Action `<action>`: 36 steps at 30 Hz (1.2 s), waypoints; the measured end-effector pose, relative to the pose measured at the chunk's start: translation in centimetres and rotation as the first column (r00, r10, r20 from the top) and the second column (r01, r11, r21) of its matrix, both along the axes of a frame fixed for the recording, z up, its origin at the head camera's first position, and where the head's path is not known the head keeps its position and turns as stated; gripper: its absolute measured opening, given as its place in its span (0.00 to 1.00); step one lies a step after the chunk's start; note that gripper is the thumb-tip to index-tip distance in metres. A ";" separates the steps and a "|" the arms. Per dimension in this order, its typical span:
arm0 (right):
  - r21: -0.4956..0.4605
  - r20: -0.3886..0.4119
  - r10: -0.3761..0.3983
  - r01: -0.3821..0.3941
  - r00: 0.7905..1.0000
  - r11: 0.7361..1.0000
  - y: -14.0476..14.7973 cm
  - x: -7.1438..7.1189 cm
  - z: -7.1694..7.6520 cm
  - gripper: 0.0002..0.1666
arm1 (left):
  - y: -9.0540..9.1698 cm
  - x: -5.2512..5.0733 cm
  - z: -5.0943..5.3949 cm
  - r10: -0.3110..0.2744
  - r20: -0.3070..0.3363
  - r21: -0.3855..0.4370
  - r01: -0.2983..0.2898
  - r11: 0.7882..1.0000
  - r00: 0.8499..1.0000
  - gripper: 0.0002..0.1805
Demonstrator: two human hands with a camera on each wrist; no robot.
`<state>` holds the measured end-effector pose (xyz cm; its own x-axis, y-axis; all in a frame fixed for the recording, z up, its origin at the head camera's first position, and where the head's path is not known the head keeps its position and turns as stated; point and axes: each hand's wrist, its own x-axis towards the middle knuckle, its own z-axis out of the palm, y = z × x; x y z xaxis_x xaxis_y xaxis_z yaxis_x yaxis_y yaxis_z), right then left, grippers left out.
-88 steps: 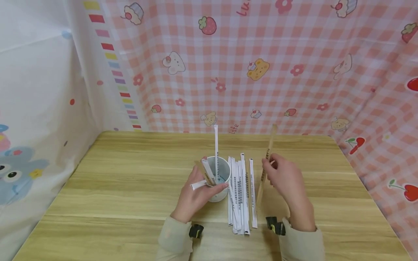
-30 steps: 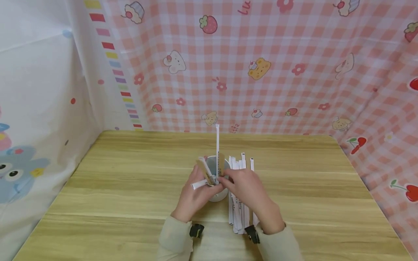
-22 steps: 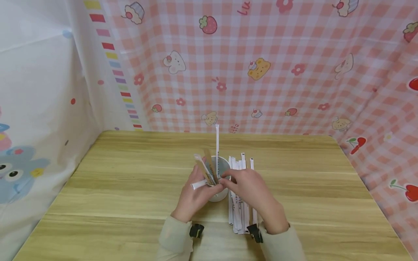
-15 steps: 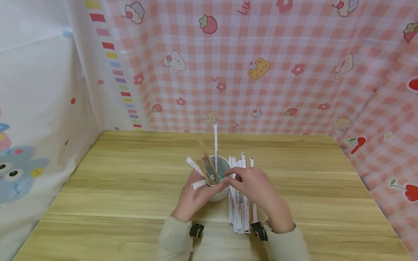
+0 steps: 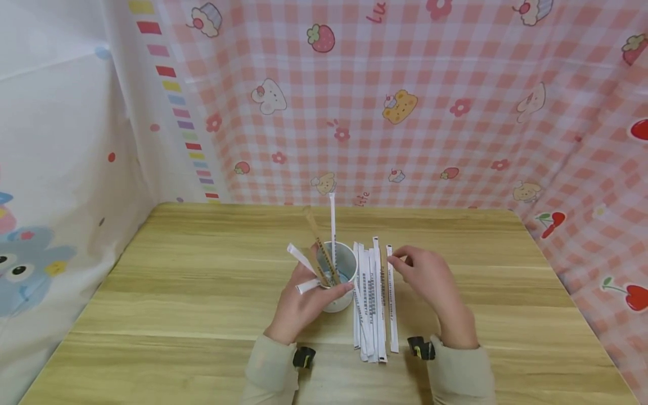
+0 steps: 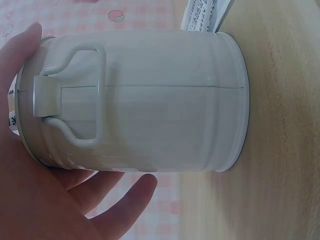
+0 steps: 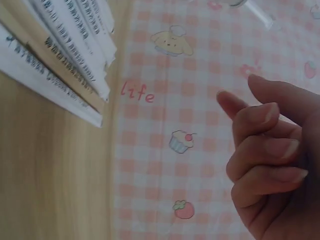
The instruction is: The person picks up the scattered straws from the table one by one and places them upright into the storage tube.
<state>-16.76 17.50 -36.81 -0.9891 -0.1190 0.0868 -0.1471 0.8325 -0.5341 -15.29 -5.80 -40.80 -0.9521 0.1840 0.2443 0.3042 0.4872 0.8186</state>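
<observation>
My left hand (image 5: 300, 304) grips a white metal pail (image 6: 155, 102) near its rim, thumb on one side and fingers on the other. A wire loop handle (image 6: 101, 95) shows on the pail's side in the left wrist view. Several wrapped straws stand in the pail, among them an upright white straw (image 5: 333, 222) and a brown straw (image 5: 318, 233) leaning left. To the right lies a row of wrapped straws (image 5: 372, 304), mostly white. My right hand (image 5: 430, 278) hovers by the far end of the rightmost straw, fingers loosely bent, thumb apart, holding nothing.
The wooden table (image 5: 177, 292) carries the pail and the straws. Behind it hangs a pink checked cloth (image 5: 430, 146), and a white printed cloth (image 5: 55, 140) hangs at the left.
My right hand has brought a brown straw leftward into the pail and let it go. It has then moved back right to the row. My left hand has stayed on the pail.
</observation>
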 end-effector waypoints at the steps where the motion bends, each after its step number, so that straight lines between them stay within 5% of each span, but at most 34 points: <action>1: -0.004 0.026 -0.007 0.007 1.000 1.000 0.1 -0.1 -0.2 0.18 | 0.0 0.0 0.0 0.003 0.001 -0.002 -0.003 1.000 1.000 0.48; 13: 0.043 0.308 -0.072 0.061 0.949 0.997 0.4 -1.5 -2.8 0.16 | 0.0 0.1 -0.1 0.017 0.005 0.002 -0.017 1.000 1.000 0.49; 26: 0.066 0.423 -0.108 0.088 0.900 0.994 -0.1 -1.3 -4.6 0.15 | -0.1 0.2 0.0 0.007 0.014 0.007 -0.008 1.000 1.000 0.48; 36: 0.076 0.412 -0.091 0.066 0.906 0.995 -0.5 -1.4 -5.4 0.14 | -0.1 0.2 0.3 -0.009 0.016 0.026 0.009 1.000 1.000 0.47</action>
